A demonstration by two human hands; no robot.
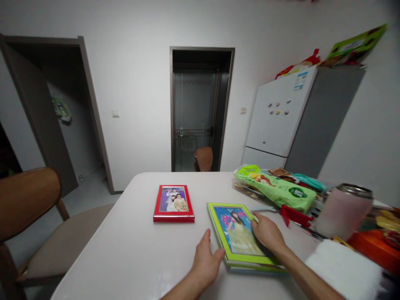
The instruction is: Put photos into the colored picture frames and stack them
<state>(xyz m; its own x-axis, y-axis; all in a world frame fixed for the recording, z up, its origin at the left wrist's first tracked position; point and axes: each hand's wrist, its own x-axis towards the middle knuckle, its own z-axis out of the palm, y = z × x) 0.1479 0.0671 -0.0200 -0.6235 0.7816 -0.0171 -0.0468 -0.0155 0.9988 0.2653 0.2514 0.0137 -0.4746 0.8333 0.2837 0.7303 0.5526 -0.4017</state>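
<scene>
A green picture frame [229,253] with a photo of a person in a yellow dress lies on the white table, slightly turned. Beneath it a bluish edge shows, perhaps of another frame. My right hand [268,234] grips its right side, fingers at the upper right edge. Beside the left edge is my left hand [206,261], its fingers stretched out and apart and its thumb at the frame's side, seemingly touching. To the left a red picture frame [173,217] with a wedding photo lies face up; its front edge looks double.
On the right side of the table [134,254] are a green tissue pack [275,187], a pinkish jar with a metal rim [343,212], a red plastic piece [295,216], white tissue [343,266] and an orange item [375,246]. A chair [62,246] stands left, a fridge [275,121] behind.
</scene>
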